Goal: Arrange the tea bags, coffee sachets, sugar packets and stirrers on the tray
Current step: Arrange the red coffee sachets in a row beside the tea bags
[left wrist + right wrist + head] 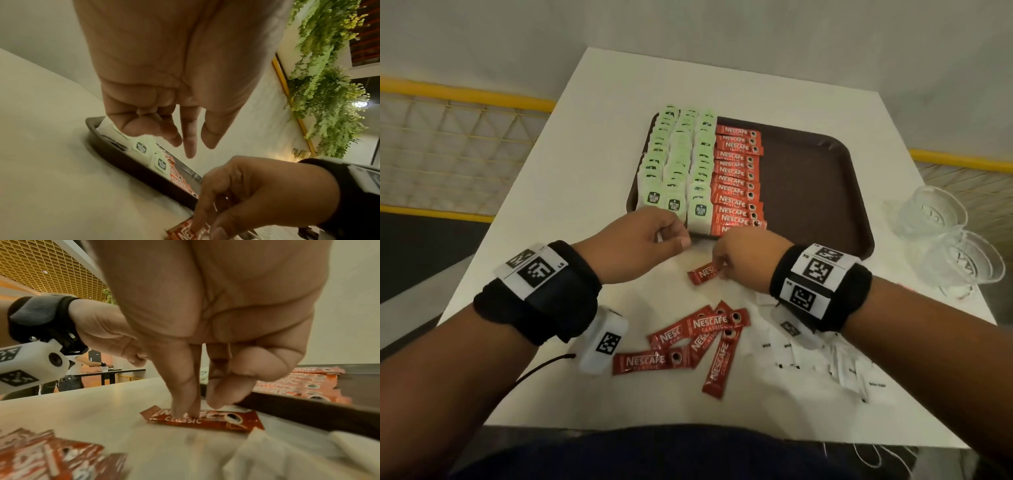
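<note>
From the head camera I see the brown tray (pixel 825 192) on the white table (pixel 592 144), with green tea bags (pixel 674 161) in rows at its left and a column of red coffee sachets (pixel 738 178) beside them, while my right hand (pixel 746 257) pinches a single sachet (pixel 702 273) on the table just in front of the tray, between the loose sachets (pixel 695 342) and white sugar packets (pixel 835 363). My left wrist camera shows the left hand (pixel 164 97) loosely curled and holding nothing above the tray's near edge. My right wrist camera shows the fingertips (pixel 185 408) pressing that flat-lying sachet (pixel 226 420).
</note>
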`<state>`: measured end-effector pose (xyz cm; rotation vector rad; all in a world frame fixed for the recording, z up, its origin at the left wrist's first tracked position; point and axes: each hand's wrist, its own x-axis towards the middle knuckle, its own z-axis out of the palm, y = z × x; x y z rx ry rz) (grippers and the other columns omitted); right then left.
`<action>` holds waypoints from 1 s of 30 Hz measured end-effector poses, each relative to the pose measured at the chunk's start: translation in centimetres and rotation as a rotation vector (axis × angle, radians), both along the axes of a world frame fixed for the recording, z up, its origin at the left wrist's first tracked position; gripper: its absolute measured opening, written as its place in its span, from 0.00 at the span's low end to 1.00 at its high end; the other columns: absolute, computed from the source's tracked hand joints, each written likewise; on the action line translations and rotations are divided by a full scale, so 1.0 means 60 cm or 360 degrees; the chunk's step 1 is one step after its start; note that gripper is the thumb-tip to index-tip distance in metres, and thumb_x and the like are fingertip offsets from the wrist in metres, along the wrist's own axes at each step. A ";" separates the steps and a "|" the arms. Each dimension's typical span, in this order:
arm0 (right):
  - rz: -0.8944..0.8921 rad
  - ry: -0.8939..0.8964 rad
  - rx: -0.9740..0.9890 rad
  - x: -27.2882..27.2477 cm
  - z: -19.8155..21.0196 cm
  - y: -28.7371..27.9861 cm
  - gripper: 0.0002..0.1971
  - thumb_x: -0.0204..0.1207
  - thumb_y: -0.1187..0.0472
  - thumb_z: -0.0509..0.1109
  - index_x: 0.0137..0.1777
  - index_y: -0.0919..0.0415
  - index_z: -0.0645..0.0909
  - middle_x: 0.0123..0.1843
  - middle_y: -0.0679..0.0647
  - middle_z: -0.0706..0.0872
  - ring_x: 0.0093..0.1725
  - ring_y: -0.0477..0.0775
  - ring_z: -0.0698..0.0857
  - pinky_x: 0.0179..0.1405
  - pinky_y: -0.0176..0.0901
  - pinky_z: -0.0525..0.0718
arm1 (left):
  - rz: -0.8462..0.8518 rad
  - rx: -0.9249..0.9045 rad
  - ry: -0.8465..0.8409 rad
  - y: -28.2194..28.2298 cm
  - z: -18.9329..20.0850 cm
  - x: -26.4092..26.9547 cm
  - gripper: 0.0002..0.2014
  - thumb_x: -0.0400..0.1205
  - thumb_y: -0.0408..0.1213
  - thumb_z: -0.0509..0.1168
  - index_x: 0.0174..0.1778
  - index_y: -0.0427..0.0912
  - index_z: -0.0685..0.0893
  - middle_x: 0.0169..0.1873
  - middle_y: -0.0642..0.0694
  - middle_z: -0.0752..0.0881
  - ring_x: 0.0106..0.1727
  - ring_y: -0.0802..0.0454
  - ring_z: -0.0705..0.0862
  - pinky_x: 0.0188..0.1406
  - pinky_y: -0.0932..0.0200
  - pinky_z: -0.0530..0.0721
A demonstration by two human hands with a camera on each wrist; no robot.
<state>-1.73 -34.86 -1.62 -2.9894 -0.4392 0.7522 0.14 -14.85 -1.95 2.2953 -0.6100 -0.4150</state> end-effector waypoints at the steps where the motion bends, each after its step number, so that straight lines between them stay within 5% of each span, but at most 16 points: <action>1: -0.0014 -0.0038 0.0000 -0.007 -0.001 0.004 0.10 0.79 0.58 0.70 0.59 0.55 0.84 0.57 0.53 0.85 0.54 0.55 0.84 0.56 0.47 0.84 | -0.0016 0.0026 -0.0004 0.002 0.000 -0.010 0.07 0.85 0.46 0.65 0.49 0.48 0.85 0.42 0.56 0.82 0.37 0.69 0.76 0.36 0.77 0.73; 6: -0.0044 -0.0174 -0.0052 -0.024 -0.006 0.012 0.16 0.79 0.60 0.70 0.65 0.58 0.77 0.61 0.56 0.83 0.57 0.58 0.84 0.56 0.48 0.83 | -0.0226 0.0286 -0.0003 -0.002 -0.003 -0.052 0.09 0.85 0.49 0.64 0.49 0.49 0.85 0.45 0.55 0.84 0.42 0.61 0.79 0.39 0.66 0.74; 11: 0.0059 -0.0164 -0.0209 -0.028 -0.007 0.016 0.08 0.80 0.62 0.68 0.58 0.60 0.79 0.56 0.55 0.84 0.47 0.54 0.79 0.45 0.42 0.77 | -0.0325 0.0673 -0.0064 -0.035 -0.009 -0.091 0.15 0.85 0.53 0.61 0.54 0.46 0.84 0.49 0.48 0.84 0.48 0.51 0.82 0.50 0.53 0.82; 18: 0.0074 -0.0168 -0.0213 -0.022 0.005 0.017 0.11 0.77 0.60 0.73 0.56 0.61 0.81 0.54 0.56 0.85 0.48 0.54 0.80 0.46 0.41 0.76 | -0.0307 0.1104 -0.0172 -0.089 -0.015 -0.118 0.27 0.75 0.71 0.63 0.49 0.48 0.76 0.40 0.50 0.79 0.39 0.52 0.80 0.38 0.54 0.77; 23: -0.0121 -0.0219 -0.0067 -0.017 0.043 0.003 0.03 0.78 0.59 0.71 0.49 0.58 0.82 0.49 0.52 0.85 0.51 0.54 0.83 0.47 0.43 0.77 | -0.0263 0.1180 -0.0179 -0.104 -0.018 -0.127 0.40 0.64 0.83 0.60 0.48 0.47 0.79 0.40 0.49 0.80 0.40 0.51 0.81 0.41 0.53 0.77; 30: -0.0398 -0.0611 0.0413 -0.076 0.095 -0.061 0.07 0.73 0.58 0.75 0.39 0.54 0.79 0.39 0.46 0.80 0.40 0.48 0.80 0.36 0.38 0.71 | -0.0331 0.1171 -0.0106 -0.111 -0.018 -0.125 0.31 0.74 0.68 0.68 0.58 0.43 0.78 0.47 0.49 0.78 0.49 0.47 0.80 0.49 0.50 0.78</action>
